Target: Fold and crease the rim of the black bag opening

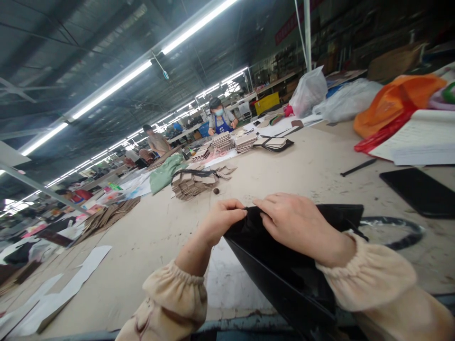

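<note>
A black bag (284, 279), smooth like leather, lies tilted at the front edge of the table with its mouth toward me. My left hand (225, 218) pinches the bag's upper left corner between thumb and fingers. Close beside it, my right hand (293, 225) grips the top edge, fingers bent over the black material. Parts of the edge are hidden under the fingers. To the right of the bag, a black loop like a handle (408, 234), partly in clear plastic, rests on the table. White paper (231, 279) shows beneath the bag.
Right of my hands lie a black phone (419, 189), a dark pen-like rod (357, 167) and an orange plastic bag (398, 102). Ahead are a bundle of brown pieces (194, 183), a green cloth (166, 173) and stacked pieces (223, 142). A person in a blue apron (223, 125) is beyond.
</note>
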The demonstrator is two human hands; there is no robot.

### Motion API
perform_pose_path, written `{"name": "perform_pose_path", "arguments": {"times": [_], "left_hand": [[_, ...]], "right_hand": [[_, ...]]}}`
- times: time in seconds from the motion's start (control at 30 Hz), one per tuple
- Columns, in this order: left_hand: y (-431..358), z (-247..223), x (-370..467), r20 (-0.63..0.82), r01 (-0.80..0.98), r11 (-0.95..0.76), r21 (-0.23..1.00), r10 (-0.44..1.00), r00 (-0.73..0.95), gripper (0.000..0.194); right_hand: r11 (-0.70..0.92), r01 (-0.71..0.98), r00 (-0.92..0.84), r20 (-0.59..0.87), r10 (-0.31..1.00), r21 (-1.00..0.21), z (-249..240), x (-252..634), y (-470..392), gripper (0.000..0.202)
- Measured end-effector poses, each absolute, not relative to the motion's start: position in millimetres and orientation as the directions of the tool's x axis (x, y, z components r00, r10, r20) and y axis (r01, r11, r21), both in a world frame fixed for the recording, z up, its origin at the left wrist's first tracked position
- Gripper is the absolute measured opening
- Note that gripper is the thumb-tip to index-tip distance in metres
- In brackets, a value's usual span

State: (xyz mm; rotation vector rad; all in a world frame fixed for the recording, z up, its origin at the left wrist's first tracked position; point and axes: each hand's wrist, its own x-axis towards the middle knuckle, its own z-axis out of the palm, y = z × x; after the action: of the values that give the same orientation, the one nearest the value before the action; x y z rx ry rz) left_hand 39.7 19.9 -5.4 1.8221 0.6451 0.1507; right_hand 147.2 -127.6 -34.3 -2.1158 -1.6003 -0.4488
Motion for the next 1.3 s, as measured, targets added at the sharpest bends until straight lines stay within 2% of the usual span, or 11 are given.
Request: {"name": "perform_pose_path", "arguments": {"times": [0.33,0.47,0.6,0.73,0.93,1.07,1.13,1.2,1.3], "left_hand": [[22,-12,40,-0.118,0.38,-0.427,0.821,0.525,0.843,0.009],[23,-10,36,-0.098,0.351,-0.479,0.805,0.475,0.874,0.011],[22,-6,32,-0.073,0.278,-0.492,0.825,0.395,0.916,0.015],[20,-7,35,0.004,0.27,-0.52,0.81,0.465,0.886,0.017],[20,-10,40,-0.006,0.332,-0.584,0.74,0.489,0.872,0.012],[19,-8,30,-0.025,0.299,-0.514,0.804,0.474,0.88,0.016],[15,-5,21,0.06,0.242,-0.526,0.816,0.492,0.869,0.02],[10,-3,14,0.209,0.191,-0.644,0.741,0.491,0.845,0.018],[2,-1,9,0.33,0.226,-0.825,0.519,0.437,0.837,0.025]], "right_hand": [[-0.249,0.956,0.294,0.47,0.832,-0.158,-34,146,-128,0.02],[-0.247,0.955,0.294,0.461,0.837,-0.162,-33,145,-128,0.023],[-0.24,0.957,0.289,0.463,0.838,-0.163,-33,146,-128,0.024],[-0.249,0.955,0.296,0.466,0.834,-0.161,-34,146,-129,0.026],[-0.254,0.955,0.297,0.47,0.831,-0.154,-34,146,-128,0.025],[-0.26,0.953,0.304,0.476,0.825,-0.157,-35,146,-129,0.025],[-0.268,0.951,0.311,0.482,0.819,-0.157,-35,147,-129,0.025],[-0.273,0.95,0.312,0.484,0.817,-0.152,-36,147,-128,0.025],[-0.28,0.949,0.315,0.476,0.821,-0.145,-35,147,-128,0.023]]}}
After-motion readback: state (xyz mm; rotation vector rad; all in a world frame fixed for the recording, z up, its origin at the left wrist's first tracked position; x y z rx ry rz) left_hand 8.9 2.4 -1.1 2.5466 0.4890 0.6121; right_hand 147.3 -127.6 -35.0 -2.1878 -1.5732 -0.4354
